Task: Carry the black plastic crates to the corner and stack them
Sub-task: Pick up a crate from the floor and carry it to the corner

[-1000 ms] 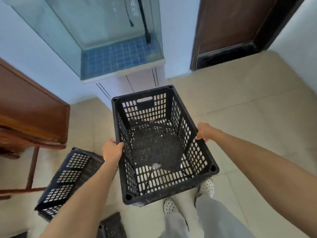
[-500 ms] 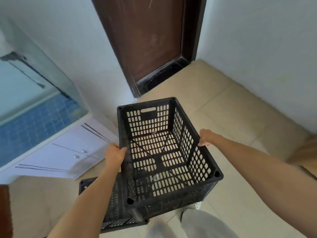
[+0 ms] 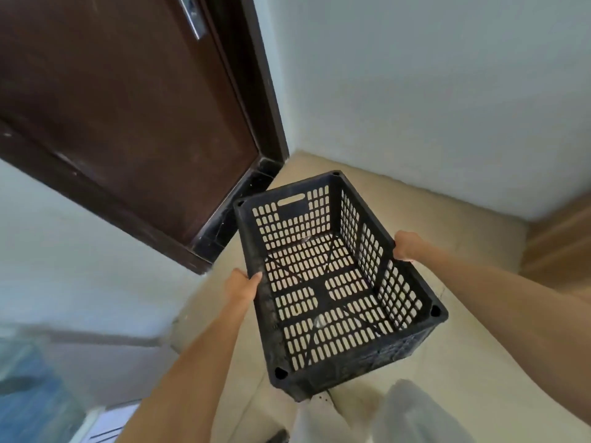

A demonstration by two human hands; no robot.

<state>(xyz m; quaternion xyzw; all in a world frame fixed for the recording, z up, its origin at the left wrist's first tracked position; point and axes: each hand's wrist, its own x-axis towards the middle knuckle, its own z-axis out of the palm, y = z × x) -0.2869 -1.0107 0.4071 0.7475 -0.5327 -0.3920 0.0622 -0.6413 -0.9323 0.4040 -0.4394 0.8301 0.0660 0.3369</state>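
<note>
I hold one black plastic crate (image 3: 332,282) in the air in front of me, its open top facing up and nothing inside it. My left hand (image 3: 241,287) grips the rim of its left long side. My right hand (image 3: 407,246) grips the rim of its right long side. The crate's far end points toward the room corner (image 3: 289,155), where the dark door frame meets the pale wall. No other crate shows in this frame.
A dark brown door (image 3: 121,100) fills the upper left, with a black threshold (image 3: 236,206) at its foot. Pale wall (image 3: 431,91) runs along the right. Beige tiled floor (image 3: 463,378) lies below. A wooden piece (image 3: 563,241) is at the right edge, a blue-tiled tank (image 3: 28,398) at lower left.
My view has swung right, from the tank and the crates on the floor toward the door and corner. The crate stays held in both hands and has moved along with me.
</note>
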